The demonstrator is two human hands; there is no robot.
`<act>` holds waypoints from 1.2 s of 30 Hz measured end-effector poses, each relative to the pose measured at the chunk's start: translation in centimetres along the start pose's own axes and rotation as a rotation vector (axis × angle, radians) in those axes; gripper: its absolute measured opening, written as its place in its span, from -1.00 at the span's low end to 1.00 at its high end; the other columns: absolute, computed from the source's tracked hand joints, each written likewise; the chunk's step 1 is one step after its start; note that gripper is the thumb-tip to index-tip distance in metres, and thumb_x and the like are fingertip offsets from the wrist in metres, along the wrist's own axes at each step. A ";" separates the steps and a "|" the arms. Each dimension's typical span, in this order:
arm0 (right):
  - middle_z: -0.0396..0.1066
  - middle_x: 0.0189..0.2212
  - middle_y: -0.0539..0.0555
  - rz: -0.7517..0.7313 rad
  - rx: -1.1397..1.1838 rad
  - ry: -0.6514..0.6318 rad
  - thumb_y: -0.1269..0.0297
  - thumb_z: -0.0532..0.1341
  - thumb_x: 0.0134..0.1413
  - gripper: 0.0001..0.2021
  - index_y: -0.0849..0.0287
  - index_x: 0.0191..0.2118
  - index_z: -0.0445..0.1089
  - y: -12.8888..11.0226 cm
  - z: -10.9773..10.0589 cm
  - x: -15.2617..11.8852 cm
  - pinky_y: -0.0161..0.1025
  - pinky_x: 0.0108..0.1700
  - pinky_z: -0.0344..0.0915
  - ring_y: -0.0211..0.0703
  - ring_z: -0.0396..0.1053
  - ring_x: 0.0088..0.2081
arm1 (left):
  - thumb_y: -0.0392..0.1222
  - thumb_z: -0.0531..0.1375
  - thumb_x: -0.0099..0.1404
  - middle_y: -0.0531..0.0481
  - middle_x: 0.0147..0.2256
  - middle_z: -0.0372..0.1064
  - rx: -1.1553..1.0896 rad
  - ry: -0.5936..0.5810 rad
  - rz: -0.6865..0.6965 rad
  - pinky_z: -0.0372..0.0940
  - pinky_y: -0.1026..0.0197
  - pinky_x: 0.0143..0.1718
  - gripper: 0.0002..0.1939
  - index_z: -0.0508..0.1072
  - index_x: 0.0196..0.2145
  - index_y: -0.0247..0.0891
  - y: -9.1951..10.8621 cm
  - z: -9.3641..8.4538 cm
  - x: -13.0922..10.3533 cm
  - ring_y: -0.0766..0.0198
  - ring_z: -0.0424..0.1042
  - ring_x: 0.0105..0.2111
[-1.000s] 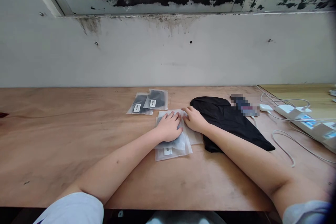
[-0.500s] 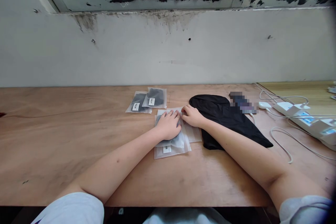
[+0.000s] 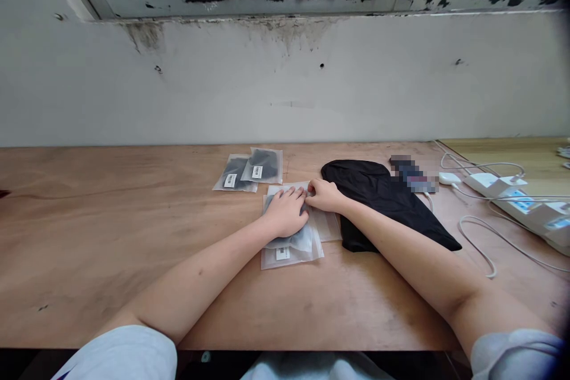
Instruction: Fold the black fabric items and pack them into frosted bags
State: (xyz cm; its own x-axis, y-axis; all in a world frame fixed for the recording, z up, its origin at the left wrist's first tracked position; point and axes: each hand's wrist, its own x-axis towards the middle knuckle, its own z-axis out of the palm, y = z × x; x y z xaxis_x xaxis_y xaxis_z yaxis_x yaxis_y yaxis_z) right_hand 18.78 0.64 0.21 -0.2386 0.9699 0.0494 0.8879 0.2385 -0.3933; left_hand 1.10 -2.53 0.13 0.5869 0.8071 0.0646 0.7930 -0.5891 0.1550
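My left hand (image 3: 286, 214) lies flat with its fingers stretched out, pressing on a frosted plastic bag (image 3: 291, 242) that has something dark inside. More frosted bags sit beneath it, among them a lower bag (image 3: 297, 256) with a white barcode label (image 3: 282, 253). My right hand (image 3: 327, 196) is closed in a pinch at the upper right edge of the top bag, close to my left fingertips; the exact grip is partly hidden. Just right of that hand, black cloth (image 3: 369, 181) lies on the table, partly under my right forearm.
Two labelled frosted bags with dark contents, a front one (image 3: 269, 160) overlapping another (image 3: 229, 169), lie farther back. To the right are a pixelated phone (image 3: 409, 173), a white power strip (image 3: 534, 208) with plugs, and loose white cables (image 3: 483, 225). A wall (image 3: 214, 89) stands behind the table.
My right hand has shifted slightly left, its fingers drawing closer together at the bag's edge. My left hand stays in place.
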 end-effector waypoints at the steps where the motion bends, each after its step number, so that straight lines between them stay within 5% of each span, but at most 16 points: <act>1: 0.52 -0.21 0.14 0.007 0.004 -0.008 0.17 0.22 0.05 -0.81 0.16 -0.27 0.40 -0.2 0.0 -0.1 -0.15 -0.10 0.15 0.03 0.43 -0.12 | -0.03 -0.05 0.39 -0.16 0.37 0.06 -0.002 -0.002 0.000 -0.12 -0.15 0.36 -0.37 0.16 0.35 -0.28 0.0 0.0 0.0 -0.05 0.01 0.37; 7: 0.55 -0.22 0.11 -0.031 -0.003 0.025 0.28 0.21 0.01 -0.86 0.15 -0.28 0.45 -0.9 -0.2 -1.3 -0.12 -0.05 0.11 0.01 0.44 -0.13 | -0.10 -0.06 0.40 -0.12 0.36 0.09 -0.017 -0.006 0.002 -0.10 -0.12 0.37 -0.40 0.19 0.34 -0.26 0.0 -0.3 0.0 -0.01 0.04 0.37; 22: 0.55 -0.36 0.07 0.063 0.050 -0.120 0.35 0.24 -0.05 -0.92 0.16 -0.37 0.47 -1.0 -1.1 -2.2 -0.29 -0.31 0.21 -0.09 0.46 -0.29 | -0.13 -0.03 0.41 -0.10 0.35 0.11 -0.010 0.007 -0.012 -0.04 -0.12 0.37 -0.45 0.27 0.30 -0.26 0.1 -0.5 -0.2 0.02 0.08 0.36; 29: 0.53 -0.31 0.07 0.015 0.206 0.007 0.46 0.26 -0.08 -0.80 0.20 -0.24 0.43 -0.4 -1.3 -2.0 -0.38 -0.32 0.21 -0.22 0.43 -0.31 | -0.19 0.04 0.39 -0.22 0.24 0.29 -0.155 0.242 -0.088 0.12 -0.03 0.31 -0.56 0.41 0.16 -0.33 -0.2 0.0 -0.7 0.05 0.25 0.27; 36: 0.52 -0.33 0.06 0.050 0.179 0.034 0.37 0.30 -0.02 -0.79 0.17 -0.19 0.40 -0.6 -1.3 -2.1 -0.35 -0.31 0.20 -0.20 0.43 -0.32 | -0.26 0.09 0.35 -0.17 0.15 0.39 -0.222 0.416 -0.083 0.21 -0.05 0.22 -0.66 0.45 0.04 -0.28 -0.2 0.0 -0.9 0.05 0.34 0.19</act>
State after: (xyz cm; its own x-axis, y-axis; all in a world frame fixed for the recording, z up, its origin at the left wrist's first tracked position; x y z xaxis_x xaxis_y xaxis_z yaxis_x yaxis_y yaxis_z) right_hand 19.26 -1.51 1.51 -0.1796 0.9822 0.0552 0.8138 0.1799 -0.5526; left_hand 0.45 -3.12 0.00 0.3718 0.8253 0.4250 0.7541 -0.5355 0.3802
